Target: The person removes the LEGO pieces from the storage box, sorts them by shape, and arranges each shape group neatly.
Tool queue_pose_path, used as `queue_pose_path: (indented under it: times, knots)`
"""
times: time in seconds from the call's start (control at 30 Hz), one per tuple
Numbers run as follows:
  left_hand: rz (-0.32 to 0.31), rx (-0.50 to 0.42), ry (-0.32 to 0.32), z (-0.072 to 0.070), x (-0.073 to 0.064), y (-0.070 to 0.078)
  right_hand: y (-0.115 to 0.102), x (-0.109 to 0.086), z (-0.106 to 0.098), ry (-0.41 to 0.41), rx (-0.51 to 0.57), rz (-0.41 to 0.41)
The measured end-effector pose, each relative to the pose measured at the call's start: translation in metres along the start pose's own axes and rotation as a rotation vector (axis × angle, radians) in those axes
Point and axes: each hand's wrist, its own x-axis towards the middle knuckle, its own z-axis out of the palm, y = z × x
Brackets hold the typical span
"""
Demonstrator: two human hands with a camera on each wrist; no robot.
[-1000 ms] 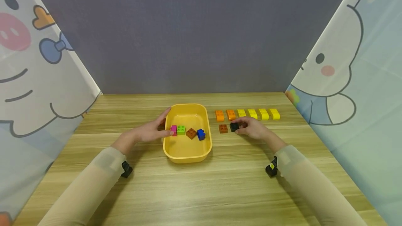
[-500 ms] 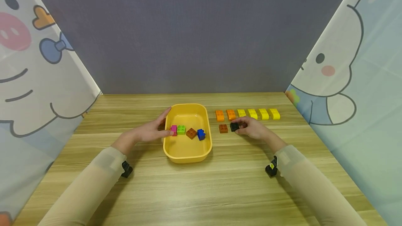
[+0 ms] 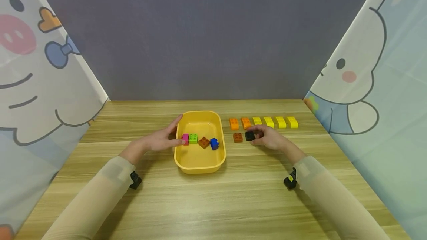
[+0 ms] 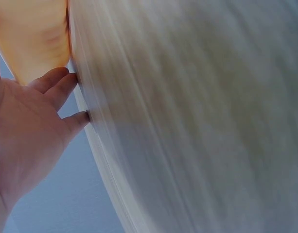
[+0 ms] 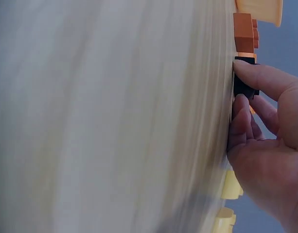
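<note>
A yellow plastic bin stands on the table, holding a pink brick, a lime green brick, a brown brick and a blue brick. My left hand holds the bin's left side, thumb over the rim and fingers along the outside. In the left wrist view, some fingertips rest low beside the bin wall. My right hand pinches a black toy brick between thumb and fingers at table level. Just left of it lies another brown brick, a small gap apart.
Behind the right hand runs a row of orange bricks and several yellow bricks. The wooden table meets a dark grey panel at its back edge. Printed cartoon sheets flank both sides.
The view has shifted very slightly. Both hands, the bin and the bricks keep their places relative to one another.
</note>
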Motion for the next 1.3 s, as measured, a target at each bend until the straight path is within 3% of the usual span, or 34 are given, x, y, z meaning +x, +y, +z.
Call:
queue_pose_path:
  times: [0.23, 0.4, 0.7, 1.13, 1.3]
  knots:
    - [-0.004, -0.006, -0.004, 0.001, 0.000, 0.001, 0.001, -0.011, -0.005, 0.026, 0.053, 0.008]
    - [0.003, -0.010, -0.010, 0.001, 0.001, 0.002, -0.005, -0.022, -0.007, 0.072, 0.075, -0.043]
    - [0.010, 0.005, -0.003, 0.001, 0.001, 0.001, -0.041, -0.029, 0.004, 0.139, 0.125, -0.123]
    - [-0.010, 0.010, 0.003, 0.000, -0.001, 0.003, -0.103, 0.013, 0.041, 0.089, 0.174, -0.309]
    - [-0.019, 0.020, 0.001, 0.000, -0.001, 0.003, -0.125, 0.032, 0.055, 0.033, 0.124, -0.365]
